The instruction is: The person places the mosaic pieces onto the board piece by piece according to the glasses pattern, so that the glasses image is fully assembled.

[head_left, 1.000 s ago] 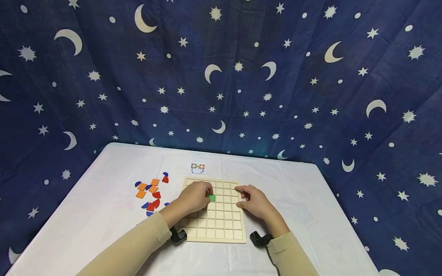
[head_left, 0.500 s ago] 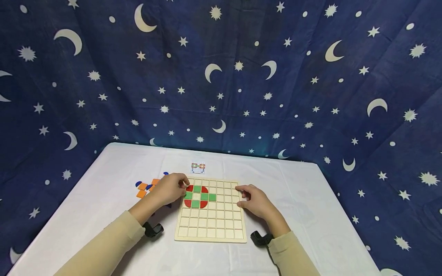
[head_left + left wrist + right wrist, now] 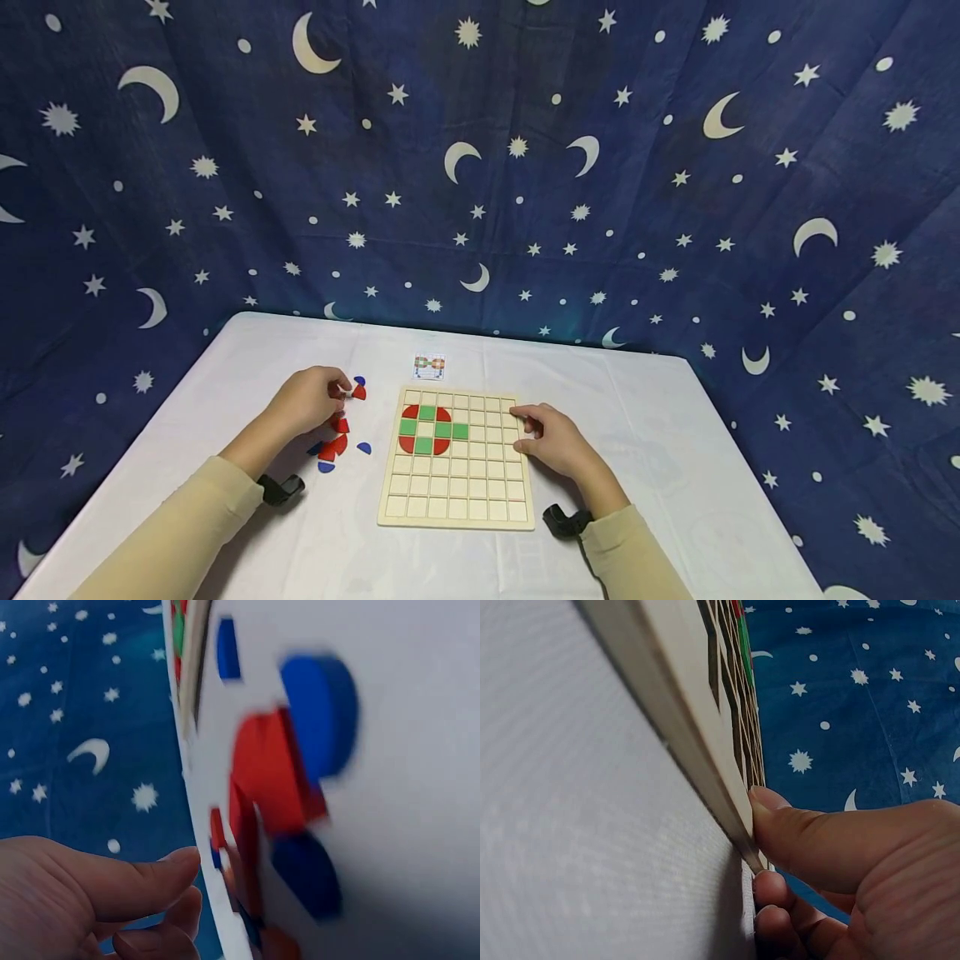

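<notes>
My left hand [image 3: 303, 400] is over the loose pieces left of the board, thumb and fingers loosely bent. In the left wrist view nothing shows between its thumb [image 3: 161, 881] and fingers. Below it lie red quarter-round pieces [image 3: 341, 443] and blue half-round pieces [image 3: 326, 467]; the hand hides the orange squares in the head view. My right hand [image 3: 558, 437] holds the right edge of the wooden grid board [image 3: 457, 525], its thumb [image 3: 795, 832] on the rim and fingers curled beside it. Green squares [image 3: 461, 432] and red quarter-rounds [image 3: 442, 447] form a ring in the board's upper left.
A small printed pattern card [image 3: 429, 367] lies behind the board. A red piece [image 3: 359, 392] and a blue one sit just beyond the left fingertips. One blue half-round [image 3: 364, 448] lies between pile and board. A white cloth covers the table [image 3: 622, 400].
My left hand has moved left from the green square on the board, past its left edge, to the loose pieces. The right hand stays at the board's right edge.
</notes>
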Tool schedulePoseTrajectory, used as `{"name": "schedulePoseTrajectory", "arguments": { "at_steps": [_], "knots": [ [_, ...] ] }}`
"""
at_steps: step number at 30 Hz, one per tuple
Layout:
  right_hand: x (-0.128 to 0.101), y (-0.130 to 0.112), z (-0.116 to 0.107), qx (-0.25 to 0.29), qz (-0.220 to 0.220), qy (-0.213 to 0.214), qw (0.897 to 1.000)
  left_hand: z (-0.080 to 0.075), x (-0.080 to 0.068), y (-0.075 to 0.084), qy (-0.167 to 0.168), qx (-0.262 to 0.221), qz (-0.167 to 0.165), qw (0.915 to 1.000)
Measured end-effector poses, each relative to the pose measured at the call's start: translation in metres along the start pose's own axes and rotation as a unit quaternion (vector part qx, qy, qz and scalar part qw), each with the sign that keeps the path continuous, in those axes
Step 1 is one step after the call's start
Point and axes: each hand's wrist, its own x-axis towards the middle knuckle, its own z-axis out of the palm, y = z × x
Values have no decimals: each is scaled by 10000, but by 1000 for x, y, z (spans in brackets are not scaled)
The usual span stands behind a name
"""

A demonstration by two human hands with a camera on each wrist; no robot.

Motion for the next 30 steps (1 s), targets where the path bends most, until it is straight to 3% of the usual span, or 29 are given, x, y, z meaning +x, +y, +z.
{"name": "schedulePoseTrajectory", "arguments": {
  "at_steps": [6, 11, 23, 30],
  "knots": [
    [0, 0, 0, -14, 44, 5, 10000, -2, 4, -13, -44, 99, -386, 9992],
    [-1, -1, 0, 18, 65, -22, 10000, -1, 5, -17, -52, 151, -503, 9986],
    [0, 1, 1, -21, 52, -11, 10000, 3, 7, -17, -101, 9, -420, 9991],
    [-1, 1, -1, 34, -156, -11, 9999, 1, 6, -13, -204, -306, -245, 9990]
  ]
}}
